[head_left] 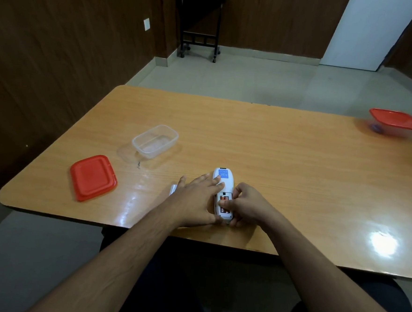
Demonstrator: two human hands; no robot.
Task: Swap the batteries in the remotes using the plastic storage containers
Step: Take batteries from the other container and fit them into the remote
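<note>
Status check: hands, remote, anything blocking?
Left hand flat, steadying white remote. Right hand pinching batteries in the open compartment. Nothing in the way.

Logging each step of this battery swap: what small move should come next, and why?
Probably lift a battery out with the right hand: its fingertips are at the open compartment, the left hand steadies the white remote, and the open clear container waits nearby.
</note>
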